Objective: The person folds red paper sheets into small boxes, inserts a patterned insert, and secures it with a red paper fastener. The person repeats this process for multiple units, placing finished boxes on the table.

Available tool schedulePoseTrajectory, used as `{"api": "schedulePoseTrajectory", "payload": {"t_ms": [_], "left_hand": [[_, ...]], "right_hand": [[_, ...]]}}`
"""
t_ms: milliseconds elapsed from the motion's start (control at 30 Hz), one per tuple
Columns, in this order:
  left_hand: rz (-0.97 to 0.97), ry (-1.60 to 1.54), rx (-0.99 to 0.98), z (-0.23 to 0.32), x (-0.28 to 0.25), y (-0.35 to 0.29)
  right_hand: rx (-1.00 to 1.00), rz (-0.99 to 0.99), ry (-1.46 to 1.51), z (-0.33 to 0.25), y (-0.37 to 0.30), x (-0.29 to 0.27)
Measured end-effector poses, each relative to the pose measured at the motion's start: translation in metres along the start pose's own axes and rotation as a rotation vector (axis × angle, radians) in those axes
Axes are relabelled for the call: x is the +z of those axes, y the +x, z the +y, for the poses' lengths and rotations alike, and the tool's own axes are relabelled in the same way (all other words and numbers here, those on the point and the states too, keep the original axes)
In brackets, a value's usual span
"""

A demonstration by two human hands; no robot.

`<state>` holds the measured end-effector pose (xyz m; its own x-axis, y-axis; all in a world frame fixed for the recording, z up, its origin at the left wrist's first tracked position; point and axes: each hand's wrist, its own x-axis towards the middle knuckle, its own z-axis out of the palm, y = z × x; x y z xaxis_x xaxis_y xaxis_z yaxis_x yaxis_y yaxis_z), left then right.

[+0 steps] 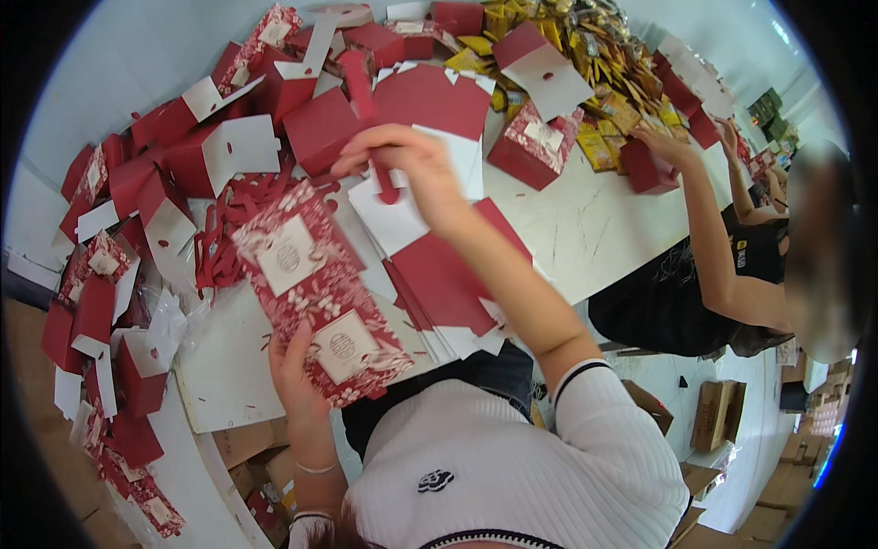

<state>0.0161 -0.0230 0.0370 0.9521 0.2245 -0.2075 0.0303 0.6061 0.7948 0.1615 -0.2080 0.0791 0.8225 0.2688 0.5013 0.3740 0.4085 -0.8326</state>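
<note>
My left hand (294,371) grips the lower left edge of a flat, floral-printed red carton (315,302) with two cream label panels. The carton is tilted above the near edge of the table. To the right and higher, my right hand (407,169), a little blurred, has its fingers closed on a long red strap (361,87). One end of the strap points up, and the arrow-shaped other end hangs below the fingers. Beneath this hand lie flat red-and-white carton blanks (434,274). A heap of red straps (229,224) lies left of the carton.
Folded red boxes (242,151) with open white flaps crowd the table's far and left sides. Behind them is a pile of yellow packets (613,69). At the right, another person's hand (663,146) touches a red box. A cardboard carton (718,414) stands on the floor.
</note>
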Motion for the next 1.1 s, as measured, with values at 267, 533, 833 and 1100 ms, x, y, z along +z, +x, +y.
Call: {"api": "schedulePoseTrajectory", "payload": {"t_ms": [267, 533, 833, 1100], "left_hand": [[-0.285, 0.200, -0.107, -0.025, 0.049, 0.016], [-0.370, 1.171, 0.468, -0.003, 0.070, 0.036], [-0.718, 0.449, -0.017, -0.007, 0.094, 0.008], [-0.797, 0.274, -0.249, -0.007, 0.085, 0.017]], "right_hand": [[-0.068, 0.001, -0.205, -0.063, -0.086, -0.031], [-0.019, 0.110, 0.553, -0.077, -0.113, -0.027], [-0.127, 0.462, -0.703, -0.055, -0.113, -0.002], [-0.679, 0.101, -1.468, -0.046, -0.115, -0.013]]}}
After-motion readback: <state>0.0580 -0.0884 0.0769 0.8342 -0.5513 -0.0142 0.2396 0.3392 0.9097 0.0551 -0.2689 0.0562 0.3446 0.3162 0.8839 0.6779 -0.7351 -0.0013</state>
